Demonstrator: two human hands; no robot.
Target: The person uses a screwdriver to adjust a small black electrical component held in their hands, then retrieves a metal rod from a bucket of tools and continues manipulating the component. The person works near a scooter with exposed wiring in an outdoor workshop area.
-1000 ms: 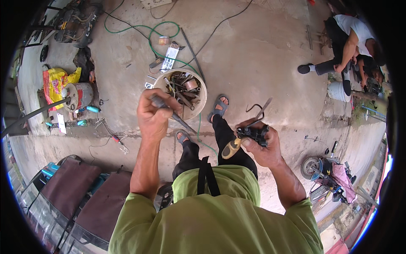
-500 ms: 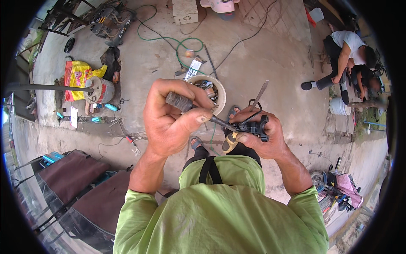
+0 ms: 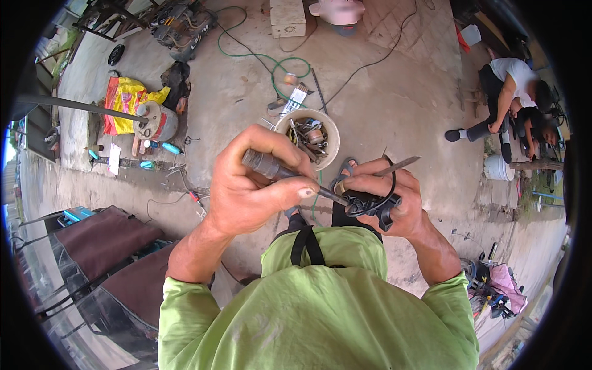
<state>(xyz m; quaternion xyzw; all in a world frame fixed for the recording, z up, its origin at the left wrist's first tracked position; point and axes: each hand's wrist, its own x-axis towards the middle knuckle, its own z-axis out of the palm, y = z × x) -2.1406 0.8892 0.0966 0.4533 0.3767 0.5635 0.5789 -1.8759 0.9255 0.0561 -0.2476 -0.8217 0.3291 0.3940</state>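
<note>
My left hand (image 3: 246,191) is closed round a screwdriver (image 3: 266,165) with a dark ribbed handle, thumb along its shaft. The shaft slants down to the right, and its tip meets a small black plastic part (image 3: 387,213). That part is gripped in my right hand (image 3: 407,197), with a black cable (image 3: 394,179) looping from it over the fingers. A pointed metal blade (image 3: 404,164) also sticks out from between the right fingers; its handle is hidden. Where exactly the screwdriver tip touches is hard to make out.
Beyond my hands stands a white bucket (image 3: 334,132) of metal tools and parts. A green hose (image 3: 271,57) curls on the concrete behind it. Two people (image 3: 512,92) crouch at the right. A drum (image 3: 161,123) and yellow bag (image 3: 126,98) are at the left, brown-covered seats (image 3: 105,246) nearer.
The black part has turned in my right hand, so its cable now loops lower across it. The blade has swung rightward, and its yellow handle has gone from sight. The screwdriver stays in my left hand.
</note>
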